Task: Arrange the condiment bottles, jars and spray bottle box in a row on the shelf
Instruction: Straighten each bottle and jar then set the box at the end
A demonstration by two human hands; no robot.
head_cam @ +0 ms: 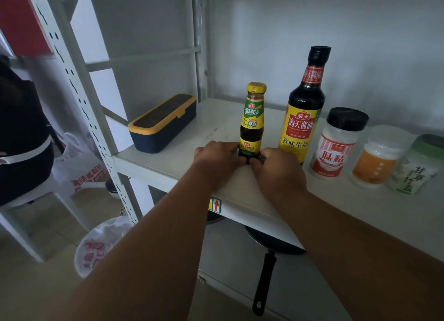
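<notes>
Left of the soy sauce bottle [304, 104], the oyster sauce bottle [251, 121] stands upright; left hand [216, 159] and right hand [276, 169] clasp its base. The box [163, 123] lies farther left, nearer the left hand.

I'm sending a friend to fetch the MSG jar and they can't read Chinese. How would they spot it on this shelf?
Look at the white metal shelf with a row of condiments along its front. Start from the tall dark soy sauce bottle; the MSG jar stands just right of it. It alone pairs a black lid with a red-and-white label; the jar beyond it has an orange label.
</notes>
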